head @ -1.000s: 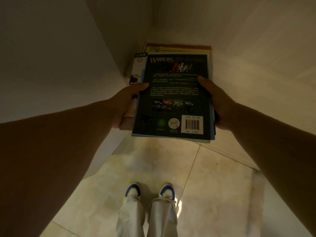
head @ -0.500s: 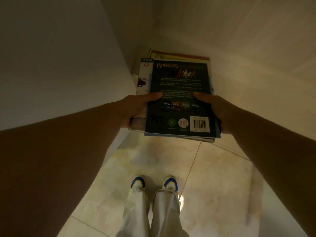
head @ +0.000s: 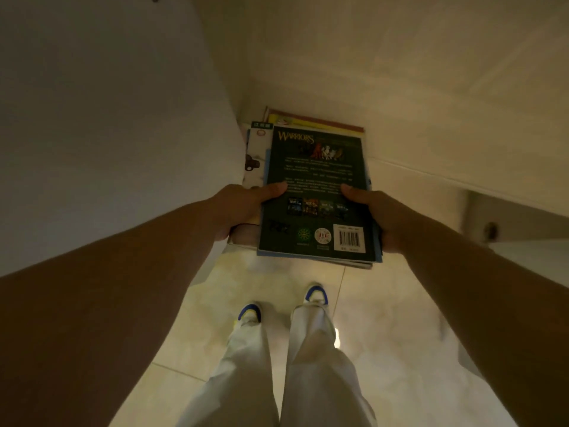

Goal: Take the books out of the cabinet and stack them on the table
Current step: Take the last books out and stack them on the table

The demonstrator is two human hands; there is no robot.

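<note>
Both hands grip a flat stack of paperback books [head: 314,192] held out in front of the person, above the pale glossy tiled floor [head: 385,349]. The left hand [head: 243,208] clasps the stack's left edge, its thumb lying flat across the top cover and pointing inward, while its fingers curl under the pile out of sight. The right hand [head: 378,217] clasps the right edge in the same manner, thumb pressed on the cover and fingers wrapped beneath. The two thumb tips sit near each other, apart, just above a row of small cover pictures. The topmost book is a dark green paperback with the word "WARRIORS" [head: 311,167] in gold at its far end and a white barcode label at its near right corner; it lies back cover up. Beneath it, a white-covered book with a small dark figure [head: 254,155] juts out to the left, and a yellow and red covered book [head: 308,121] shows past the far end. The stack's far end lies close to a pale cabinet wall [head: 123,134] at the left. Below the stack stand the person's legs in light trousers [head: 277,365] and white shoes with blue toes [head: 315,294]
</note>
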